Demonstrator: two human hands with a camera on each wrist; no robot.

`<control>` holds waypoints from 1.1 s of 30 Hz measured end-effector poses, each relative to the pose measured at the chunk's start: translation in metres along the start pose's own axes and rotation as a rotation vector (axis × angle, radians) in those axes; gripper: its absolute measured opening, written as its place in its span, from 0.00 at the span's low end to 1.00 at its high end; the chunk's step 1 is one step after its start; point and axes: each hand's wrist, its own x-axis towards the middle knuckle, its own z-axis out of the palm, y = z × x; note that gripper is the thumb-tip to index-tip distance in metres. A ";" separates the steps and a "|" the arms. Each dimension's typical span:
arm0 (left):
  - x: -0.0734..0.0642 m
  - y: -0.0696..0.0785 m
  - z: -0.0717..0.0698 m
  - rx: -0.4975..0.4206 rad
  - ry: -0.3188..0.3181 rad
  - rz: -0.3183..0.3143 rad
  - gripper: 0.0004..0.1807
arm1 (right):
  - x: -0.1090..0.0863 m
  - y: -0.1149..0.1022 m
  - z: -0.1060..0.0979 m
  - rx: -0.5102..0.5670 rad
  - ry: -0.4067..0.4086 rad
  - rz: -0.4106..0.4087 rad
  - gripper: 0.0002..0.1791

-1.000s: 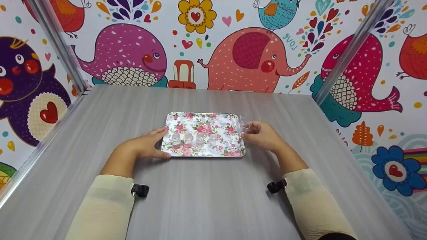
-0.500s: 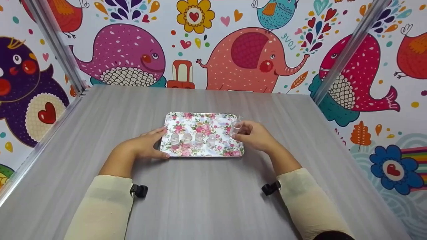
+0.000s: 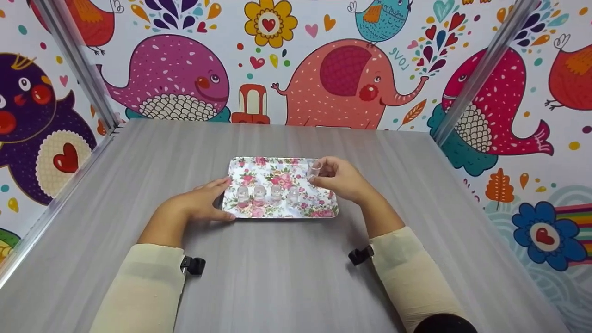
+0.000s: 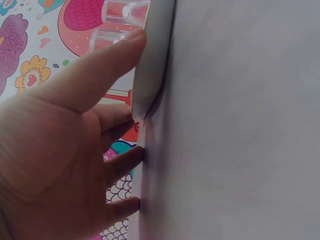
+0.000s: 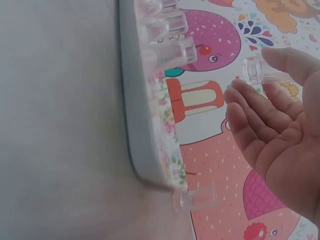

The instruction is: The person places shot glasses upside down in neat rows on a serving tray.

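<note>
My right hand (image 3: 343, 179) pinches a small clear glass (image 3: 314, 170) between thumb and fingers, above the back right part of a floral tray (image 3: 273, 166). In the right wrist view the held glass (image 5: 253, 70) sits between thumb and fingertips, apart from the tray. At the tray's left end my left hand (image 3: 203, 201) holds the front corner, thumb on the rim and index finger against the edge; the other fingertips touch the table. Several clear glasses (image 3: 276, 194) stand in a row along the tray's front half.
Another clear glass (image 5: 196, 198) is just past the tray's right end in the right wrist view; my right hand hides it in the head view. The grey wood-grain table (image 3: 277, 273) ends at a cartoon-printed wall (image 3: 185, 78), with metal posts (image 3: 485, 74) at the corners.
My right hand has carried the glass from beside the tray's right edge leftward and slightly back, over the tray. The left hand and the row of glasses stay in place.
</note>
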 end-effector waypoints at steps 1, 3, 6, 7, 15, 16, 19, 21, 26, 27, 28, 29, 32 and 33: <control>0.000 0.000 0.000 0.001 0.001 0.000 0.64 | 0.001 -0.001 0.001 0.017 -0.004 -0.005 0.14; 0.000 -0.001 0.001 0.002 0.002 0.002 0.64 | 0.002 -0.004 0.002 0.041 -0.008 -0.018 0.14; 0.000 -0.001 0.001 0.006 0.002 -0.001 0.64 | 0.002 -0.005 0.003 0.048 0.007 -0.048 0.15; 0.000 -0.001 0.001 0.006 0.002 -0.001 0.64 | 0.001 -0.005 0.003 0.047 0.018 -0.054 0.16; 0.000 -0.001 0.001 0.003 0.001 -0.002 0.64 | 0.000 0.000 -0.001 0.036 0.137 -0.117 0.19; 0.000 -0.001 0.001 0.003 0.000 -0.001 0.64 | -0.001 0.000 -0.001 0.035 0.147 -0.118 0.19; 0.001 -0.002 0.001 0.004 0.000 0.003 0.64 | 0.000 0.002 -0.001 0.029 0.164 -0.137 0.18; 0.002 -0.002 0.001 0.006 0.003 0.009 0.64 | -0.001 0.003 0.000 0.017 0.170 -0.146 0.18; 0.002 -0.003 0.002 0.006 0.009 0.022 0.63 | 0.000 0.004 0.001 -0.009 0.159 -0.142 0.18; 0.002 -0.002 0.002 0.005 0.009 0.022 0.63 | 0.000 0.004 0.001 -0.009 0.153 -0.139 0.18; 0.002 -0.002 0.001 0.005 0.008 0.021 0.63 | 0.001 0.005 0.001 -0.007 0.145 -0.136 0.18; 0.002 -0.002 0.001 0.004 0.009 0.020 0.63 | 0.001 0.006 0.001 -0.007 0.135 -0.129 0.18; 0.002 -0.002 0.001 0.006 0.009 0.019 0.63 | 0.003 0.008 0.003 -0.009 0.099 -0.097 0.18; 0.002 -0.002 0.000 0.006 0.008 0.019 0.63 | 0.004 0.008 0.003 -0.014 0.083 -0.083 0.18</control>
